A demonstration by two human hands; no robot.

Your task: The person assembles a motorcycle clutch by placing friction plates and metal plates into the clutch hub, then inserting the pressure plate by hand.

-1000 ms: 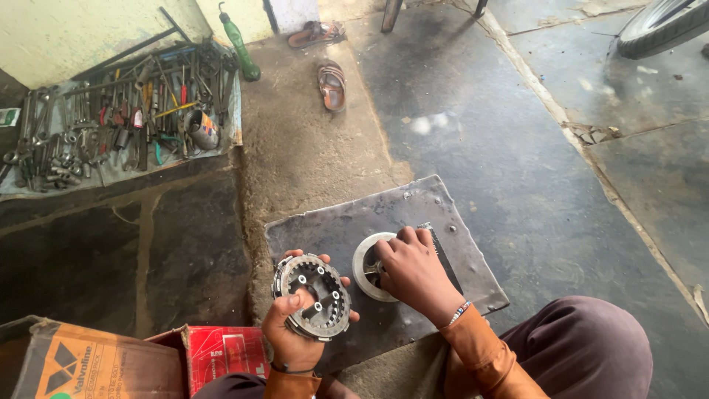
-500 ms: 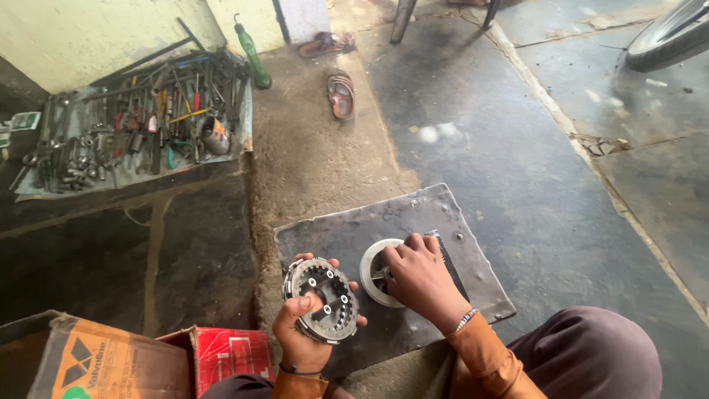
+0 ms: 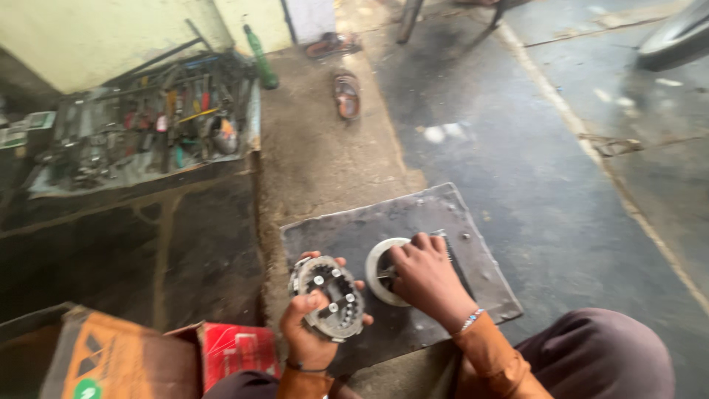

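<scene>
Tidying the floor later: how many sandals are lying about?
2: one sandal on the concrete beyond the metal plate, another sandal farther off by the wall. Others may be hidden.

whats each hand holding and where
Left hand grips the round toothed metal hub by its rim. Right hand rests on the pale ring; grip unclear.

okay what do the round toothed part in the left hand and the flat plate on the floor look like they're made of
Round toothed part in the left hand: looks like bare grey metal, dull with brighter stud tops, probably cast or machined. Flat plate: seems to be dark sheet steel, matte and grimy, with thin straight edges. The blur leaves the exact metals open.
</scene>
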